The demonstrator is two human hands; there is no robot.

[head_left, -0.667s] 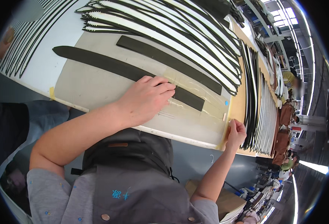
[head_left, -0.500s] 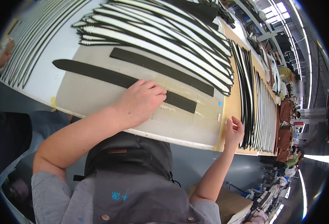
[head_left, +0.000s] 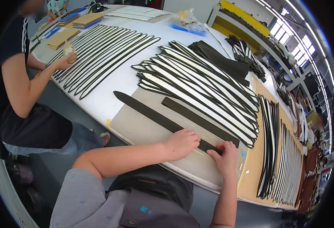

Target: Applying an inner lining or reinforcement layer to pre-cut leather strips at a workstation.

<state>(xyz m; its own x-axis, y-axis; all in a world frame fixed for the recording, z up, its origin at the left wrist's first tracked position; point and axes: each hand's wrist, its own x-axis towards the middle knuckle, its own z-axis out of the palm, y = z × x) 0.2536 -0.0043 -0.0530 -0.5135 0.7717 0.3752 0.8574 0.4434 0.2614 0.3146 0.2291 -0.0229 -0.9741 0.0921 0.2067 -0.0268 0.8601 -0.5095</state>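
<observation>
So both hands are on the long dark strip (head_left: 163, 121), the one lying diagonally across the grey mat (head_left: 136, 127) on the counter (head_left: 110, 87). The left hand (head_left: 182, 143) lies flat with its fingers spread, pressing the strip down near its right end, and the right hand (head_left: 224, 157) has its fingers (head_left: 213, 153) pinching or pushing that very end, not fully closed. A second shorter dark strip (head_left: 199, 121) lies just beyond, parallel and apart. Past that there's a big fanned pile of black-and-white strips (head_left: 201, 87), more rows on the brown board (head_left: 250, 171) at right. Another person's hand (head_left: 66, 60) is holding a small object over the far-left rows (head_left: 98, 57).
</observation>
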